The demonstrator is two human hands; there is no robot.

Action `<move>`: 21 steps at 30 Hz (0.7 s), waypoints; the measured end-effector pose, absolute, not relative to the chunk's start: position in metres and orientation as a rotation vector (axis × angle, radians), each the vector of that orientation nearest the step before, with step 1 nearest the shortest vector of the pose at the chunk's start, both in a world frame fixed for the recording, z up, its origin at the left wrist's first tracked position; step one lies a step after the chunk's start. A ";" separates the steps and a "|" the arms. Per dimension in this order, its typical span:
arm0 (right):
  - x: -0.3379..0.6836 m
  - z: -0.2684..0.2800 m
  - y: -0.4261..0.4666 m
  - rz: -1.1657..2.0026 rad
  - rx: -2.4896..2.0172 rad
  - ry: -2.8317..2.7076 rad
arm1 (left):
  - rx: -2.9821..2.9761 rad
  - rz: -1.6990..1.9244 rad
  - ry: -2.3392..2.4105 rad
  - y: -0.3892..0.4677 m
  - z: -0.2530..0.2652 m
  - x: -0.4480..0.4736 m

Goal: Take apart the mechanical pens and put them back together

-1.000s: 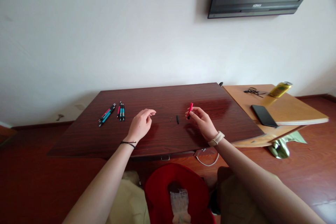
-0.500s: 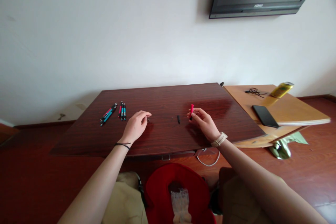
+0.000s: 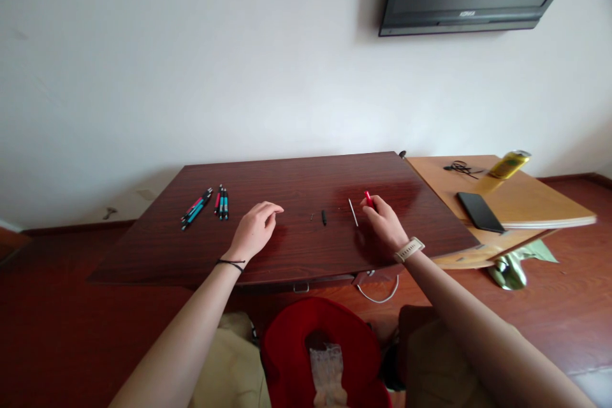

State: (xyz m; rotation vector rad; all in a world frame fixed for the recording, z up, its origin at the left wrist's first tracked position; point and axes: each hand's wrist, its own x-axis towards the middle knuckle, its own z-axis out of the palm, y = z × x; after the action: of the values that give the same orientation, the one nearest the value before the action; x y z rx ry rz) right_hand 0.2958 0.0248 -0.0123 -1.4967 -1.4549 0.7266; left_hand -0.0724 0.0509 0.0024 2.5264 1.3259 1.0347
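Note:
My right hand (image 3: 384,222) is closed around a red pen barrel (image 3: 368,199), and the barrel's upper end sticks out past the fingers. Just left of that hand, a thin white pen refill (image 3: 352,211) lies on the dark table (image 3: 296,182). Farther left are a short black pen part (image 3: 324,217) and a tiny piece (image 3: 312,217), perhaps a spring. My left hand (image 3: 255,227) is over the table, its fingers bent and the thumb close under them. Whatever is between those fingertips is hidden.
Two groups of pens in pink, blue and black, a left group (image 3: 196,208) and a right group (image 3: 222,203), lie on the left side. On the lighter table (image 3: 535,194) at right are a phone (image 3: 479,211), a cable (image 3: 461,168) and a yellow can (image 3: 510,164).
My right hand has moved right with the red barrel, which is now more tilted. The white refill now shows on the table beside it. My left hand has shifted slightly right.

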 end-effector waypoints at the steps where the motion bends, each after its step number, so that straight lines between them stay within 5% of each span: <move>1: 0.298 -0.012 0.026 0.606 -1.620 -1.545 | 2.532 1.027 1.317 0.051 0.002 -0.071; 5: 0.298 -0.013 0.027 0.366 -1.913 -1.785 | 2.556 0.989 1.277 0.049 0.001 -0.062; 21: 0.287 -0.007 0.030 0.199 -2.187 -2.065 | 2.609 0.954 1.210 0.044 0.006 -0.034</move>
State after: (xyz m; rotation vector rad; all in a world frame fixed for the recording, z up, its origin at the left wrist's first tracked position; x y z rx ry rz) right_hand 0.2866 0.0301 -0.0069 -2.1870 -2.0646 0.1995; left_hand -0.0343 0.0439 0.0058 2.6093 1.2103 0.9537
